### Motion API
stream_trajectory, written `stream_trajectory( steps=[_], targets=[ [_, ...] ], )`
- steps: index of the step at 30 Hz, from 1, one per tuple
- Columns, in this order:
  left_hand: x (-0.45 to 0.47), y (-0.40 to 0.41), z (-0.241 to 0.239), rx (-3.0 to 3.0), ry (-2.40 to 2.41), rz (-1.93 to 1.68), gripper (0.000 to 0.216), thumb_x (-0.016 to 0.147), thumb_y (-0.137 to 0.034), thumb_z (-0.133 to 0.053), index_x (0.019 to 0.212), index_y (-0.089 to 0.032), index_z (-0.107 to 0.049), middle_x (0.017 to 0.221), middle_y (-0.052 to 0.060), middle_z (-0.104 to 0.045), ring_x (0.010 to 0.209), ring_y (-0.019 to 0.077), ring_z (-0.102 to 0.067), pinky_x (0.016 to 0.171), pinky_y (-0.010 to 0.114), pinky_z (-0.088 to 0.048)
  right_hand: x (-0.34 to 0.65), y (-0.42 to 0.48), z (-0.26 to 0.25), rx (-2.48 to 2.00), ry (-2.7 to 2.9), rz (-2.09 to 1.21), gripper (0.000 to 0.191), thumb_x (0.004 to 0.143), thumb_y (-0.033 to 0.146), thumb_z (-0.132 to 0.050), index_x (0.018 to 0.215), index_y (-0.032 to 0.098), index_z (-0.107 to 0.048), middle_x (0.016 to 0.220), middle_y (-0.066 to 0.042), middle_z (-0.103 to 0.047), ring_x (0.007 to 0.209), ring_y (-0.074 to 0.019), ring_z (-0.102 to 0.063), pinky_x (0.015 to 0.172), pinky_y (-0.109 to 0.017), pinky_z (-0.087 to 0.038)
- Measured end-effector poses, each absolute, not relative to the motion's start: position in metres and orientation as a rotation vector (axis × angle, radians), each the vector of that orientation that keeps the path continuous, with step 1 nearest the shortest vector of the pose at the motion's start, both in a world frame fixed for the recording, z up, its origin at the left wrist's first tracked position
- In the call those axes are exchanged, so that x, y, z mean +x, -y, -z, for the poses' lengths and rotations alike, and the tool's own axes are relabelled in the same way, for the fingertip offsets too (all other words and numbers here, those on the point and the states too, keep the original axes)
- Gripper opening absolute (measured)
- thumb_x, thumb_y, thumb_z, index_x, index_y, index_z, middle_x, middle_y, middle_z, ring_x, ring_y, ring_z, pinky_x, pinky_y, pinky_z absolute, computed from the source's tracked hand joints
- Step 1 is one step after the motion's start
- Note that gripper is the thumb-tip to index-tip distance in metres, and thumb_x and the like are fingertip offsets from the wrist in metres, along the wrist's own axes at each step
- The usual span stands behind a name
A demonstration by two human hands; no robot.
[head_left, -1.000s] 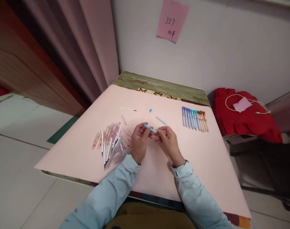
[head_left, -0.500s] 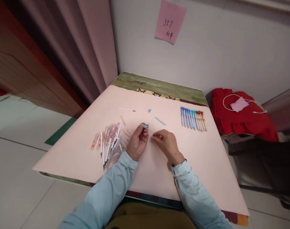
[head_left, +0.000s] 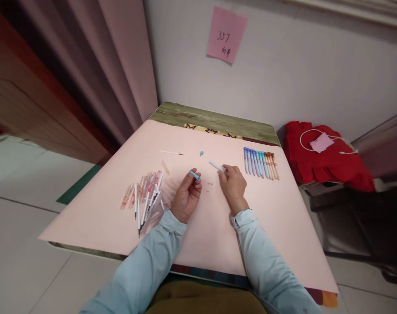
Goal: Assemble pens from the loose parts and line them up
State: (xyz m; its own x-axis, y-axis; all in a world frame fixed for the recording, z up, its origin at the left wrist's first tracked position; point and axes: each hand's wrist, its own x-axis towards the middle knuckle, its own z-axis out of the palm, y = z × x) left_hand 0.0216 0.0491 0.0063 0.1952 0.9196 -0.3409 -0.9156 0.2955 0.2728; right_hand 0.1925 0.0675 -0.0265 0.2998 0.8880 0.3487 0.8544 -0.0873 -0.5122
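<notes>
Between the thumb and fingers of my left hand [head_left: 186,198] is a short bright-blue pen tube [head_left: 195,175], its open end facing right. My right hand [head_left: 233,185] has its fingertips closed on the right end of a pale blue pen barrel [head_left: 215,165], which lies on the pink sheet [head_left: 211,235]. Two tiny thin pieces [head_left: 210,183] rest between my hands, too small to name surely. Beyond them sits a small blue pen topper [head_left: 201,153]. A white refill [head_left: 171,152] with a dark tip lies farther left.
Left of my left hand, several white refills [head_left: 146,207] and clear patterned pen tubes [head_left: 149,181] lie in a loose pile. A row of blue and brown pens [head_left: 260,163] is at the right. A red cloth [head_left: 311,168] with a white cable stands beyond the table's right edge.
My right hand has moved right and away from me, onto the pale blue barrel. Two tiny pieces now show where its fingers were. My left hand still holds the blue tube.
</notes>
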Motion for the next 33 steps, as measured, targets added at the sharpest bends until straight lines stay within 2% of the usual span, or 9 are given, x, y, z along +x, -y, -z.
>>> stream_trajectory(
  steps=[6, 10, 14, 19, 24, 33],
  targets=[
    [0.023, -0.047, -0.004, 0.025, -0.493, -1.217, 0.016, 0.094, -0.009, -0.051, 0.095, -0.007, -0.067, 0.08, 0.006, -0.065, 0.062, 0.006, -0.059, 0.051, 0.013, -0.047, 0.193, -0.068, 0.029, -1.973, 1.575, -0.098, 0.02, 0.091, 0.031, -0.052, 0.095, 0.024, -0.071, 0.098, -0.004, -0.068, 0.083, -0.0189, -0.06, 0.067, -0.029, -0.037],
    [0.023, -0.047, -0.002, 0.03, -0.468, -1.221, 0.013, 0.093, -0.011, -0.055, 0.088, -0.009, -0.066, 0.079, 0.005, -0.064, 0.061, 0.006, -0.059, 0.051, 0.013, -0.047, 0.193, -0.065, 0.026, -1.923, 1.477, -0.09, 0.023, 0.09, 0.029, -0.048, 0.098, 0.021, -0.068, 0.091, -0.005, -0.068, 0.078, -0.0191, -0.059, 0.068, -0.03, -0.038],
    [0.022, -0.047, 0.001, 0.058, -0.463, -1.224, 0.008, 0.091, -0.013, -0.058, 0.089, -0.01, -0.066, 0.079, 0.004, -0.064, 0.06, 0.0058, -0.058, 0.05, 0.013, -0.046, 0.192, -0.053, 0.018, -1.807, 1.331, -0.204, 0.024, 0.086, 0.031, -0.051, 0.099, 0.019, -0.067, 0.081, -0.003, -0.067, 0.07, -0.018, -0.056, 0.066, -0.029, -0.04],
    [0.022, -0.047, 0.003, 0.088, -0.492, -1.238, 0.008, 0.089, -0.014, -0.061, 0.095, -0.012, -0.066, 0.083, 0.005, -0.067, 0.062, 0.0061, -0.061, 0.053, 0.013, -0.049, 0.193, -0.025, 0.005, -1.5, 1.216, -0.407, 0.026, 0.086, 0.032, -0.051, 0.101, 0.017, -0.067, 0.088, -0.003, -0.066, 0.07, -0.0157, -0.055, 0.065, -0.028, -0.044],
    [0.023, -0.047, 0.005, 0.063, -0.559, -1.241, 0.009, 0.088, -0.012, -0.063, 0.096, -0.012, -0.067, 0.092, 0.007, -0.071, 0.069, 0.0082, -0.066, 0.062, 0.016, -0.055, 0.183, -0.007, -0.006, -1.39, 1.313, -0.373, 0.022, 0.089, 0.034, -0.05, 0.091, 0.018, -0.066, 0.08, -0.002, -0.063, 0.066, -0.0148, -0.053, 0.063, -0.028, -0.043],
    [0.023, -0.048, 0.008, 0.095, -0.568, -1.259, 0.011, 0.086, -0.01, -0.063, 0.096, -0.013, -0.068, 0.091, 0.007, -0.072, 0.07, 0.0096, -0.067, 0.064, 0.018, -0.056, 0.176, -0.005, -0.009, -1.419, 1.414, -0.249, 0.023, 0.091, 0.034, -0.048, 0.083, 0.019, -0.065, 0.072, -0.001, -0.059, 0.064, -0.0152, -0.054, 0.063, -0.028, -0.043]
  ],
)
